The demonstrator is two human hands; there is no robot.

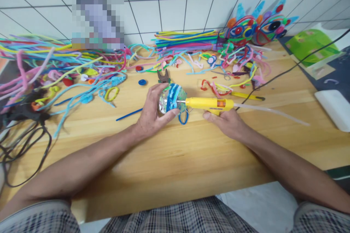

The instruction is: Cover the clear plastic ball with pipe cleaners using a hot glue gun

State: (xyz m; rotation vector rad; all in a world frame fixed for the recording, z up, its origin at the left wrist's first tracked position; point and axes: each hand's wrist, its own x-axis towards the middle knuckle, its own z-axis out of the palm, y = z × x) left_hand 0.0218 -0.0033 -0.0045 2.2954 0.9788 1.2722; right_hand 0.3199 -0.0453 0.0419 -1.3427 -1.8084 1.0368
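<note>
My left hand [154, 111] is wrapped round the left side of a rounded object [172, 99] with blue and light-blue pipe cleaner strips across it. A yellow glue gun [202, 102] is in my right hand [225, 121], its fingers closed round the handle under the body. The gun's metal tip points left and meets the strips, though contact is too small to tell. A clear glue stick [273, 112] sticks out of its back. A blue loop [183, 117] hangs at the object's lower right. Brown-handled pliers [163, 76] lie just behind it.
Pipe cleaners [79, 58] are heaped at the left, and a bundle [186, 40] lies at the back. Black cables [27, 145] coil at the left edge. A yellow cutter [246, 96], decorated masks [254, 29] and a white box [333, 109] are on the right. A black cord crosses there.
</note>
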